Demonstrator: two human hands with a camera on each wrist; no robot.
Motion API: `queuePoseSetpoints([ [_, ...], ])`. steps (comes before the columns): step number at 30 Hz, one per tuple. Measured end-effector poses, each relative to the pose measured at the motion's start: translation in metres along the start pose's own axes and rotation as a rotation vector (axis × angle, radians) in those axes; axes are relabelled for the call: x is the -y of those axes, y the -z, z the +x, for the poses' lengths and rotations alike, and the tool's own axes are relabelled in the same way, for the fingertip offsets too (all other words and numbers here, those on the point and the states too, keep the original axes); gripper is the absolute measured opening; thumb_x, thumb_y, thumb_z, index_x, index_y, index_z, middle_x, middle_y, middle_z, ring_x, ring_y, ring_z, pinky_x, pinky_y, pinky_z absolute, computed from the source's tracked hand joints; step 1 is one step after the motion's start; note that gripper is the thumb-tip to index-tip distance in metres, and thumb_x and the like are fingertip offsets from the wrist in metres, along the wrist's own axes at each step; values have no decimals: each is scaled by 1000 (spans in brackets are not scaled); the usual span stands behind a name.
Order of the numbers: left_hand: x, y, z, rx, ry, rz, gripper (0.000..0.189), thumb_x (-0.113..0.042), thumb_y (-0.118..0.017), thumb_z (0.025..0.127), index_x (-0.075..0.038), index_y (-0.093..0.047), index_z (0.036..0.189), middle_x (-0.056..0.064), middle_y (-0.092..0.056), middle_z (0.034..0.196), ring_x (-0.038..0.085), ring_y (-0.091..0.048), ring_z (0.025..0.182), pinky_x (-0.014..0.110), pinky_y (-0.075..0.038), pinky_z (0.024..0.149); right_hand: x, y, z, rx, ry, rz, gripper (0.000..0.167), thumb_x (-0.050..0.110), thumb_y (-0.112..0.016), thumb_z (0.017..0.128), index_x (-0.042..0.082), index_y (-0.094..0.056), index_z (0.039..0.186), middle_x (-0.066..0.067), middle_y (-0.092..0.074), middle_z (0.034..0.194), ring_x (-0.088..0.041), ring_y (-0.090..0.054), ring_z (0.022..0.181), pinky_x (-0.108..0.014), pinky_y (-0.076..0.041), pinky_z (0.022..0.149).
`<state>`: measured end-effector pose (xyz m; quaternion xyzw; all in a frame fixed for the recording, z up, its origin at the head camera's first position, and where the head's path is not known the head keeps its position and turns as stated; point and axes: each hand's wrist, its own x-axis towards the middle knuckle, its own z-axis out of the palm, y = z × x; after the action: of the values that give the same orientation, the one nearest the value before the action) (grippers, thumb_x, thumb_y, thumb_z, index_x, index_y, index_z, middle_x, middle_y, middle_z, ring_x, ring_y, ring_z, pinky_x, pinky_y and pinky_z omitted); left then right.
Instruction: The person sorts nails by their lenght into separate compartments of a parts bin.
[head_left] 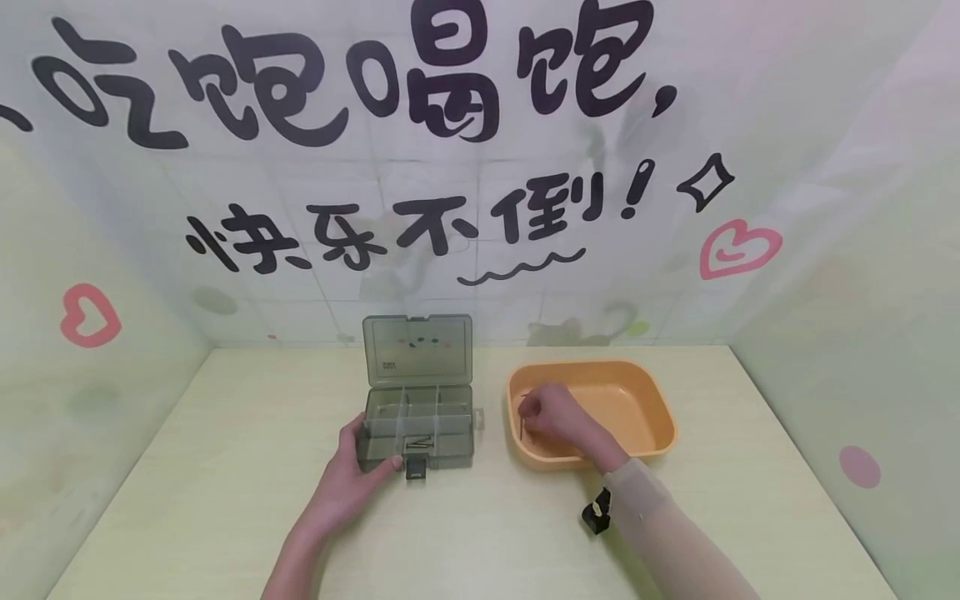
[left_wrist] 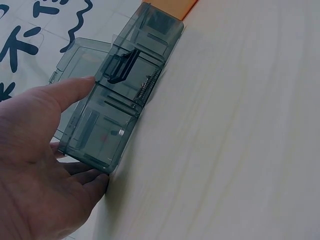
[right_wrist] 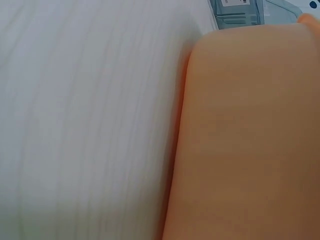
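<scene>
In the head view, a grey see-through compartment box (head_left: 378, 450) stands with its lid (head_left: 418, 354) raised at the back. My left hand (head_left: 351, 479) grips its front left corner; the left wrist view shows the thumb on the front edge near the black latch (left_wrist: 123, 66) and fingers around the side. Several screws (head_left: 420, 442) lie in the front middle compartment. To the right, my right hand (head_left: 558, 417) reaches into an orange tray (head_left: 663, 417) and pinches a thin screw (head_left: 522, 428) at the tray's left end. The right wrist view shows only the tray's outer wall (right_wrist: 250, 135), not the fingers.
The pale wooden table (head_left: 480, 533) carries both containers. A printed sheet (head_left: 420, 175) with black lettering rises behind them, with more sheeting on both sides. A black wrist-camera piece (head_left: 597, 512) hangs beside the right sleeve (head_left: 652, 500).
</scene>
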<state>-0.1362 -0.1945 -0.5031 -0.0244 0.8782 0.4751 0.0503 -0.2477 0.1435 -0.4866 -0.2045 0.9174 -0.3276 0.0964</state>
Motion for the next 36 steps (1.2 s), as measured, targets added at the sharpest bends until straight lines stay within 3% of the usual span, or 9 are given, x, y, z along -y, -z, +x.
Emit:
queuePoseSetpoints([
  [5, -1, 0, 0, -1, -2, -1, 99, -38, -71, 98, 1, -5, 161, 40, -23, 158, 54, -23, 146, 64, -23, 117, 1, 1, 0, -20, -18, 0, 24, -11, -69, 77, -1, -79, 96, -9, -76, 92, -17, -65, 81, -34, -58, 77],
  [13, -4, 1, 0, 4, 2, -5, 98, -37, -71, 98, 0, -5, 161, 39, -22, 159, 54, -22, 147, 64, -24, 117, 2, 2, -1, -49, -47, -6, 14, -9, -72, 82, 0, -79, 91, -8, -75, 86, -14, -60, 64, -25, -51, 56],
  [17, -4, 0, -1, 7, 4, 0, 99, -38, -71, 98, 1, -5, 161, 41, -22, 158, 55, -23, 146, 66, -25, 116, 3, 3, -1, -37, -58, 7, 15, -8, -71, 83, 1, -80, 92, -7, -75, 87, -14, -61, 67, -26, -52, 59],
  [29, -2, -1, -1, 1, -3, -11, 98, -37, -71, 98, 2, -6, 160, 40, -23, 158, 54, -23, 146, 64, -23, 117, 2, 7, -6, -26, 27, 65, 12, -4, -72, 85, 3, -79, 92, -4, -75, 86, -11, -62, 73, -26, -55, 66],
  [36, -3, 0, -1, -1, 10, 6, 100, -40, -71, 97, 1, -5, 161, 41, -23, 158, 55, -24, 145, 64, -23, 116, 7, 12, -7, -61, 21, 96, 11, -1, -71, 88, 3, -79, 96, -4, -76, 91, -14, -67, 81, -32, -58, 75],
])
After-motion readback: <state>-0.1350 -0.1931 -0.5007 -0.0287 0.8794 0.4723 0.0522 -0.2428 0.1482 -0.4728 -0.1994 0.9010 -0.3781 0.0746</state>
